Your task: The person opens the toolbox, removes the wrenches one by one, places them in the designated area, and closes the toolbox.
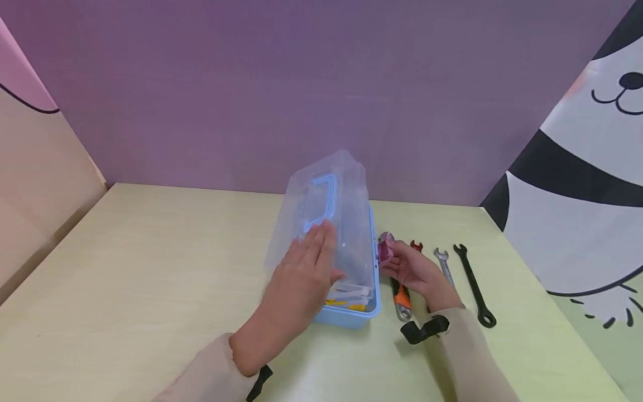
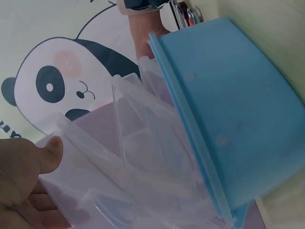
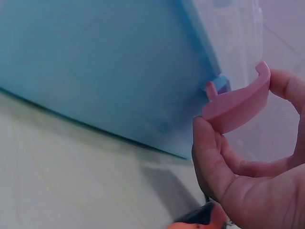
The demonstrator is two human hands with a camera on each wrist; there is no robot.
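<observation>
A light blue plastic toolbox point(image 1: 351, 318) point(image 2: 238, 109) point(image 3: 95, 67) stands mid-table with its clear lid point(image 1: 326, 218) point(image 2: 128, 157) tilted up. My left hand point(image 1: 301, 273) point(image 2: 24, 176) lies with straight fingers flat against the lid. White and yellow items point(image 1: 349, 296) show inside the box. My right hand point(image 1: 409, 268) point(image 3: 248, 167) pinches the pink latch point(image 1: 385, 249) point(image 3: 236, 102) on the box's right side between thumb and fingers.
To the right of the box lie an orange-handled adjustable wrench point(image 1: 402, 298), a red wrench tip point(image 1: 416, 245), a silver spanner point(image 1: 444, 265) and a black spanner point(image 1: 474, 285). A purple wall stands behind and a panda panel point(image 1: 577, 184) on the right.
</observation>
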